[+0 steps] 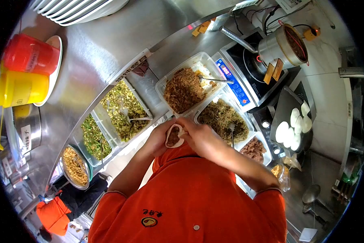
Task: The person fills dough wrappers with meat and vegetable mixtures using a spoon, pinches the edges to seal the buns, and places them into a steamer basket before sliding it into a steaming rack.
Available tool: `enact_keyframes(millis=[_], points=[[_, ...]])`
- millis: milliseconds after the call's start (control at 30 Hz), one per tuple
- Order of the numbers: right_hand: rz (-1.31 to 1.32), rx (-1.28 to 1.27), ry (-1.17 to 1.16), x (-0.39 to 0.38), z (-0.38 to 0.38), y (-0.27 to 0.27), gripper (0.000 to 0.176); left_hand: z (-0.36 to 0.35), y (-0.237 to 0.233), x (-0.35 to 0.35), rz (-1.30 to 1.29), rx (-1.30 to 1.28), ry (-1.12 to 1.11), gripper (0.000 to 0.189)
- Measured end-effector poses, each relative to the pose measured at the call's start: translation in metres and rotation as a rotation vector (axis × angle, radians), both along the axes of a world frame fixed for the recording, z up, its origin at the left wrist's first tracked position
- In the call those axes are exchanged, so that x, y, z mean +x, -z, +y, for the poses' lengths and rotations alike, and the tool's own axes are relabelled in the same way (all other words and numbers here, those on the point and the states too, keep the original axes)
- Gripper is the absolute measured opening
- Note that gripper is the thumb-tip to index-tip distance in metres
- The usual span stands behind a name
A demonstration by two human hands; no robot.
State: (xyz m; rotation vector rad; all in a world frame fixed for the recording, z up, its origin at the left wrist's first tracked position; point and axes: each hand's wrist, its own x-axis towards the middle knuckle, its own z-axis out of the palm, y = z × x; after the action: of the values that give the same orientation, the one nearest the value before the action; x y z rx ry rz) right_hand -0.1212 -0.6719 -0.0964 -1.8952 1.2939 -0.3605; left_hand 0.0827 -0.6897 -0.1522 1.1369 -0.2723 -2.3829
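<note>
A white round of dough lies open in my cupped left hand, with brown minced filling at its middle. My left fingers are curled round the dough's side. My right hand pinches the far and right edge of the same dough; its fingertips are partly hidden. Just beyond my hands stands a clear tub of reddish-brown minced filling with a spoon in it. To the right is a tub of dark greenish filling, also with a spoon.
On the left are tubs of chopped green filling and a metal bowl of yellow kernels. A pot sits on an induction cooker at the upper right. White rounds lie on a dark griddle. Another person in orange is at lower left.
</note>
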Motion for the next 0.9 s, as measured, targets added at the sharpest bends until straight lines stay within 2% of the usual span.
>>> enact_keyframes(millis=[33,133,167,200,233,267,300,333,367,433,500,533,600,667,733,767,833,867,900], points=[[-0.145,-0.019,0.045,0.0,-0.005,0.001,0.036,-0.001,-0.003,0.0,0.0,0.0,0.0,0.038],[-0.071,0.047,0.071,-0.008,-0.007,-0.007,0.029,-0.003,0.002,0.005,0.122,0.064,-0.047,0.038],[-0.069,-0.299,0.016,-0.007,0.003,-0.006,0.018,-0.002,0.01,0.007,0.129,0.01,-0.008,0.039],[-0.072,-0.269,0.043,-0.001,0.007,-0.013,0.015,0.0,0.016,0.009,0.138,-0.042,0.035,0.04],[-0.015,-0.117,0.069,0.003,0.01,-0.006,0.015,0.003,0.021,0.009,0.138,-0.042,0.035,0.04],[0.044,0.04,0.095,0.006,0.011,-0.002,0.015,0.002,0.008,0.002,0.035,-0.08,0.048,0.041],[0.043,0.042,0.095,0.004,0.007,0.0,0.015,0.002,0.001,-0.001,-0.069,-0.12,0.06,0.041],[-0.048,0.029,0.081,0.002,-0.004,0.0,0.016,0.001,0.001,-0.001,-0.069,-0.12,0.06,0.041],[-0.141,0.015,0.071,0.001,-0.01,0.0,0.017,-0.001,0.001,0.0,0.019,-0.086,0.025,0.041],[-0.142,-0.04,0.051,-0.004,-0.006,0.003,0.018,-0.002,0.007,0.004,0.107,-0.053,-0.012,0.041],[-0.09,-0.23,0.017,-0.003,0.001,-0.004,0.022,-0.003,0.019,0.012,0.246,-0.052,0.053,0.042],[-0.09,-0.23,0.016,0.001,0.005,-0.005,0.022,-0.001,0.023,0.011,0.246,-0.052,0.052,0.042],[0.003,0.033,0.068,0.008,0.009,-0.006,0.022,0.0,0.015,0.0,-0.012,0.03,-0.059,0.043],[-0.005,0.057,0.093,0.007,0.007,0.011,0.029,-0.004,-0.005,-0.009,-0.012,-0.003,-0.059,0.041],[-0.138,0.023,-0.007,0.001,-0.002,0.029,0.038,-0.005,-0.006,-0.006,-0.013,-0.036,-0.058,0.039],[-0.142,0.018,-0.006,0.0,0.0,0.026,0.038,-0.005,0.007,0.003,-0.004,-0.054,-0.005,0.039],[0.04,-0.217,-0.026,-0.001,0.01,0.013,0.031,-0.003,0.02,0.007,0.007,-0.065,0.043,0.039],[0.04,-0.216,-0.026,0.002,0.011,0.007,0.031,-0.003,0.021,0.006,-0.018,-0.082,0.042,0.04],[0.045,-0.106,0.042,0.008,0.01,0.001,0.024,-0.003,0.022,0.004,-0.042,-0.098,0.04,0.04]])
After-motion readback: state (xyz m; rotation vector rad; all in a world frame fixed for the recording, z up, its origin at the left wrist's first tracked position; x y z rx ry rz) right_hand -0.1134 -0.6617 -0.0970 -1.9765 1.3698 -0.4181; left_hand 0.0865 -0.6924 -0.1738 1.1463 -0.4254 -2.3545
